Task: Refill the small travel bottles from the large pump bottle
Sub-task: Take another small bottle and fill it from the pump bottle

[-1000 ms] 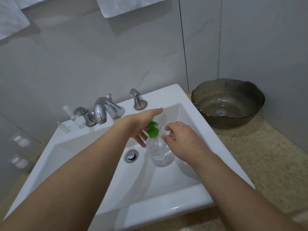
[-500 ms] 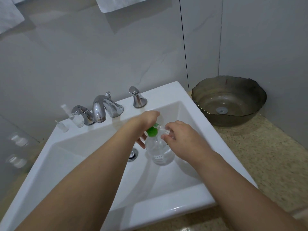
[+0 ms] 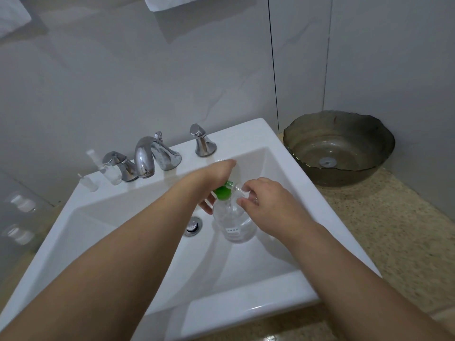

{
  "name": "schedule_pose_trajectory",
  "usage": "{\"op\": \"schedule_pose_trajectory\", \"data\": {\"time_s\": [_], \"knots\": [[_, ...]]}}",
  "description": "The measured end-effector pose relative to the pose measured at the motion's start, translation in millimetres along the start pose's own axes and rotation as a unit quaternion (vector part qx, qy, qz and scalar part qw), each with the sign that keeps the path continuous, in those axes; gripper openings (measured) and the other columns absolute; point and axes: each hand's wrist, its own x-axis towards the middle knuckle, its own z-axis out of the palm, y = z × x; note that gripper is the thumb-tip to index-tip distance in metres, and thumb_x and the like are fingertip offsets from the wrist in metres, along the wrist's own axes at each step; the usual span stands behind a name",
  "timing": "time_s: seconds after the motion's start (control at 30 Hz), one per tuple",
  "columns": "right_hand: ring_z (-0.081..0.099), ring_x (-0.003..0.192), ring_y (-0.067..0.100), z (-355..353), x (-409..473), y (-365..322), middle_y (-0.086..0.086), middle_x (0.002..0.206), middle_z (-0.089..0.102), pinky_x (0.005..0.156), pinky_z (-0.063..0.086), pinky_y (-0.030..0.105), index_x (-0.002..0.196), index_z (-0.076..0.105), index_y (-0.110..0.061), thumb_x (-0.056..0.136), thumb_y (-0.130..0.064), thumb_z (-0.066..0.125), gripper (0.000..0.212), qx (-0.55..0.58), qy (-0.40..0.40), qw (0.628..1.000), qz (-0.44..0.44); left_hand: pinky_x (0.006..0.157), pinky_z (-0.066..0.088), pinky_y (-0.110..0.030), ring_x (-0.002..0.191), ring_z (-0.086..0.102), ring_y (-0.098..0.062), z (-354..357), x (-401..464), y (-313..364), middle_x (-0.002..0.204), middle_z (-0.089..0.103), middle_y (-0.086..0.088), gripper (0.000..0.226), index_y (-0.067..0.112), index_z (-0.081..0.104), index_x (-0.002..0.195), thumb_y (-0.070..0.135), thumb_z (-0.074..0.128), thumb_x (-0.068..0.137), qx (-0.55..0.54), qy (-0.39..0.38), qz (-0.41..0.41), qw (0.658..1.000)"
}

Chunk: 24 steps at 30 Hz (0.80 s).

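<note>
My left hand point(image 3: 211, 179) lies on top of the green pump head point(image 3: 222, 192) of the large pump bottle point(image 3: 234, 221), palm down, with the fingers loosely bent over it; I press it more than I grasp it. The bottle stands upright inside the white sink point(image 3: 275, 289), just beside the metal drain point(image 3: 193, 225), and it looks nearly full of a clear liquid.

My right hand point(image 3: 268, 207) is closed around a small travel bottle point(image 3: 242, 191), holding it against the nozzle of the pump. Most of this small bottle is hidden behind my fingers, so I cannot tell how much is already in it.

I judge the large bottle to be rather heavy, stiff and quite stable on its wide base, but its smooth clear wall may be slippery (the sink bottom too, if it is wet). It is better to push straight down on the pump head, not sideways, otherwise the bottle can slide or tip. The small bottle is light and its mouth is narrow, so I should hold it by the body, near the neck, and keep the opening exactly under the nozzle.

Two more small bottles point(image 3: 108, 168) wait on the sink rim, left of the faucet point(image 3: 147, 156). A dark glass bowl point(image 3: 338, 150) sits on the speckled bench point(image 3: 394, 230) to the right.
</note>
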Motion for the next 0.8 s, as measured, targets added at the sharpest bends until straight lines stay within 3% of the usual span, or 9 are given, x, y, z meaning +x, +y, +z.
{"op": "schedule_pose_trajectory", "data": {"time_s": [0.13,0.27,0.43,0.63,0.8], "knots": [[0.056,0.092,0.016,-1.1,-0.3,-1.3,-0.005,0.099,0.054,0.084,0.048,0.036,0.118,0.060,-0.019,0.093,-0.035,0.056,0.030,0.019,0.030,0.999,-0.017,0.082,0.056,-0.060,0.110,0.063,-0.046,-16.8,-9.8,8.9,0.119,0.066,-0.018,0.099,0.007,0.055,0.133,0.087,0.021,0.087,-0.013,-0.092,-0.032,0.995],[0.058,0.090,0.017,-4.0,-1.6,-3.6,-0.005,0.097,0.057,0.083,0.049,0.037,0.117,0.061,-0.019,0.093,-0.036,0.057,0.029,0.029,0.040,0.999,-0.023,0.087,0.052,-0.066,0.122,0.056,-0.050,-21.9,-12.7,9.9,0.125,0.063,-0.021,0.110,0.003,0.050,0.142,0.091,0.023,0.083,-0.036,-0.118,-0.049,0.991],[0.061,0.087,0.013,-6.4,-2.4,-3.5,-0.013,0.086,0.060,0.078,0.050,0.032,0.119,0.061,-0.024,0.092,-0.039,0.058,0.031,0.032,0.039,0.999,-0.008,0.070,0.058,-0.064,0.099,0.065,-0.044,-11.3,-8.9,6.5,0.115,0.066,-0.016,0.089,0.010,0.057,0.124,0.085,0.029,0.086,-0.016,-0.079,-0.035,0.996],[0.062,0.086,0.018,-2.3,-2.3,-0.5,-0.007,0.092,0.067,0.073,0.048,0.031,0.111,0.062,-0.024,0.090,-0.038,0.059,0.026,0.008,0.020,1.000,0.018,0.062,0.059,-0.061,0.092,0.065,-0.040,4.4,1.8,-2.6,0.105,0.067,-0.012,0.052,0.011,0.057,0.120,0.054,0.037,0.098,-0.002,0.017,0.001,1.000],[0.062,0.092,0.016,-0.7,-0.6,1.1,-0.008,0.099,0.069,0.074,0.043,0.026,0.115,0.063,-0.025,0.090,-0.039,0.060,0.029,0.014,0.018,0.999,0.036,0.057,0.059,-0.060,0.090,0.064,-0.039,8.0,6.8,-1.5,0.104,0.063,-0.012,0.043,0.012,0.053,0.120,0.046,0.037,0.100,-0.005,0.030,0.016,0.999]]}}
